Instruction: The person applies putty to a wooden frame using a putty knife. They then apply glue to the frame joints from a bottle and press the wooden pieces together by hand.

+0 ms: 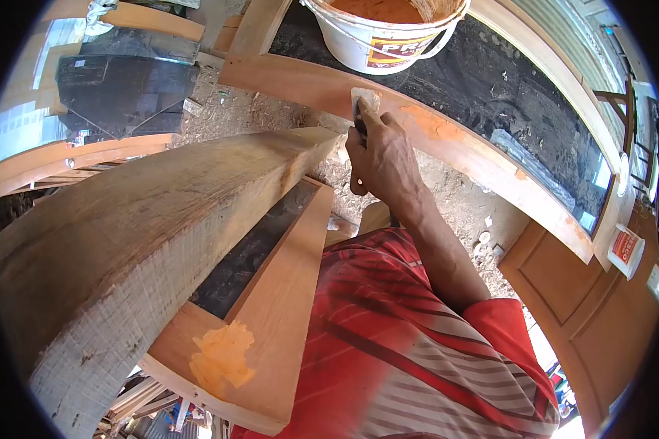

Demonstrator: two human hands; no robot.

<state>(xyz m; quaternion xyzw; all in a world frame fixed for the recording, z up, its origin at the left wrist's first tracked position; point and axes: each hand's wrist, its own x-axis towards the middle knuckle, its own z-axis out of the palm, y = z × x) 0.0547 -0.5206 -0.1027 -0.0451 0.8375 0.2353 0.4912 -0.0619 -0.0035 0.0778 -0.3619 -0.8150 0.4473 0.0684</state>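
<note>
My right hand has its fingers closed around a putty knife, hiding most of the handle. The blade is over the near rail of the wooden frame, just below the bucket; I can't make out whether it touches. The top edge of my view cuts off the bucket. My left hand is out of view, so I can't tell its state.

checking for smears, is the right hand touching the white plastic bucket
Apart. The head view shows a strip of the reddish-brown wooden board between the bucket and the right hand.
</note>
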